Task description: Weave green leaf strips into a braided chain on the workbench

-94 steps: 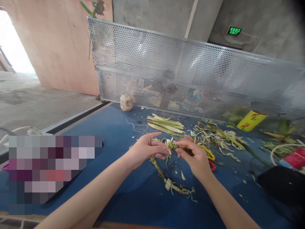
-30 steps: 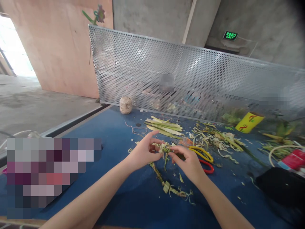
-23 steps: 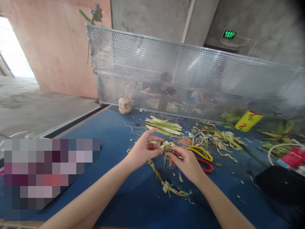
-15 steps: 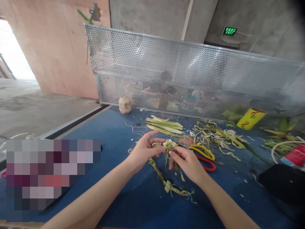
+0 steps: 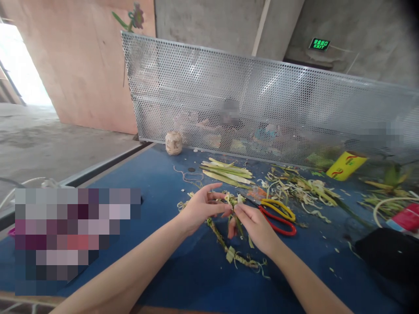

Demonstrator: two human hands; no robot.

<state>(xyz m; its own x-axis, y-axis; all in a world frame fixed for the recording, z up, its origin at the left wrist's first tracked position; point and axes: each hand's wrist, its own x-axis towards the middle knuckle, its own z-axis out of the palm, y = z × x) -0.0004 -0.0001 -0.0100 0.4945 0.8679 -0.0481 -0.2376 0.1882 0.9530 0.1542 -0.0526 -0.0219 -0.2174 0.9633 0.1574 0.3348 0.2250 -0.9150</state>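
Over the blue table (image 5: 157, 183), my left hand (image 5: 199, 209) pinches the upper end of a woven green and pale leaf braid (image 5: 233, 201), index finger stretched out above it. My right hand (image 5: 255, 224) closes its fingertips on a strand of the same braid, just right of the left hand. The braid's tail (image 5: 235, 255) trails down onto the table between my forearms and ends in frayed strips.
Yellow and red scissors (image 5: 278, 213) lie just right of my hands. Cut leaf strips (image 5: 227, 170) and a heap of scraps (image 5: 301, 187) lie behind. A twine ball (image 5: 173, 142), a yellow can (image 5: 347, 165) and a perforated metal screen (image 5: 262, 109) stand at the back; a black object (image 5: 386, 253) at right.
My right hand has dropped a little and pulled a strand downward. The left hand keeps its pinch on the braid's top. The view has shifted slightly.
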